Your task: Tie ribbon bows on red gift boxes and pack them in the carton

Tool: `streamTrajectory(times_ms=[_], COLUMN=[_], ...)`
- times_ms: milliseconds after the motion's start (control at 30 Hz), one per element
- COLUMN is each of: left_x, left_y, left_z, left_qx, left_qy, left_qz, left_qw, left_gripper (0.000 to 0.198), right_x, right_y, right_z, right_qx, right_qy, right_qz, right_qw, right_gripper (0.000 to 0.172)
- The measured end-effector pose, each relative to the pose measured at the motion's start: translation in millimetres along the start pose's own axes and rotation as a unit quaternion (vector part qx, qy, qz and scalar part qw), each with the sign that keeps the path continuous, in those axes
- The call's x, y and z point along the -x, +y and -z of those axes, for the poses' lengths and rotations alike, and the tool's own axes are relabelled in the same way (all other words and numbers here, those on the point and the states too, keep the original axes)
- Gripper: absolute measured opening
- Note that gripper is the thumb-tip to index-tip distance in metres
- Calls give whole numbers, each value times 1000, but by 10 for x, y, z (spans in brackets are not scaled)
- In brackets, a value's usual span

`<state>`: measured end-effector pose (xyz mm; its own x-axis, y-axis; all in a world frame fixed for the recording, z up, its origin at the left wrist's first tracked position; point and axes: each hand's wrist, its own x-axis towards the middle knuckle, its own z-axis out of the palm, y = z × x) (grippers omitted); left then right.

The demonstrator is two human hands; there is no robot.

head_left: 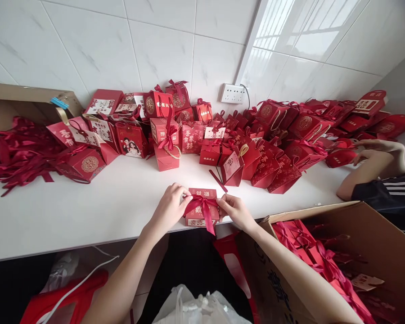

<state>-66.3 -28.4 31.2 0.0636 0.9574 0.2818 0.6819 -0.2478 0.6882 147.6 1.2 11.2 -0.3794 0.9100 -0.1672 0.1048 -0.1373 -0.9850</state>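
A small red gift box (202, 196) with gold lettering lies at the front edge of the white counter (97, 202). A red satin ribbon (204, 209) crosses its top and hangs over its front. My left hand (171, 204) pinches the ribbon at the box's left side, fingers closed. My right hand (234, 210) pinches the ribbon end at the box's right side, fingers closed too. A loose strip of red ribbon (218, 180) lies just behind the box.
Many red gift boxes (195, 130) crowd the back of the counter along the tiled wall. A heap of red ribbons (16, 150) lies at left before a cardboard box (27, 96). An open carton (351, 211) of red boxes stands lower right. Another person's arm (367, 168) rests at right.
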Motion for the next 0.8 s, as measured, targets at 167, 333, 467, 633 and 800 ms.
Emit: streamTrajectory(times_ms=[167, 333, 467, 633, 800], left_x=[125, 228, 261, 242, 159], left_y=[28, -31, -71, -139, -239], left_z=[-51, -205, -263, -283, -349], left_qx=[106, 237, 248, 280, 297], left_qy=[-32, -33, 3, -5, 40], left_qz=[136, 190, 191, 177, 159], left_qw=[984, 952, 950, 943, 941], left_gripper=[27, 36, 37, 35, 33], right_x=[-15, -37, -5, 49, 73], right_y=[3, 75, 119, 13, -91], right_z=[-59, -102, -58, 54, 174], right_qx=[-127, -223, -114, 216, 157], right_qy=[-14, 3, 32, -31, -98], right_qz=[-50, -113, -59, 162, 116], right_qw=[991, 968, 991, 962, 976], right_gripper=[48, 50, 50, 96, 80])
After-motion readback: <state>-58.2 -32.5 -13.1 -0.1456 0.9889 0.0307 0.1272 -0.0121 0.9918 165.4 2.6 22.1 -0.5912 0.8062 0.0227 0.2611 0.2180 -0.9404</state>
